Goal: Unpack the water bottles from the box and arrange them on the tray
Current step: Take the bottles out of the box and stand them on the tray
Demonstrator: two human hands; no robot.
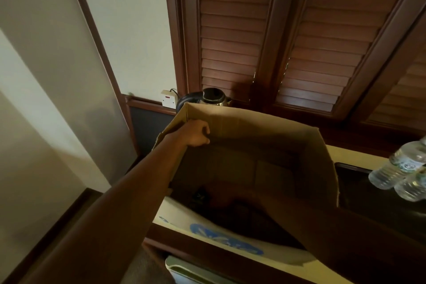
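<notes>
Louvred wooden doors behind a counter holding an open box [265, 131].
Left hand [196, 132] clenches the box's far-left flap; right arm reaches inside, hand hidden, grip unreadable; bottles [401, 168] on the tray [352, 173], right.

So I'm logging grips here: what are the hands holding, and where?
The left hand grips the cardboard box by its far-left top rim. The right hand is hidden deep inside the box; cannot tell.

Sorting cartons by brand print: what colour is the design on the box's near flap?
Blue on a pale flap of the brown box; head view, the only one.
</notes>
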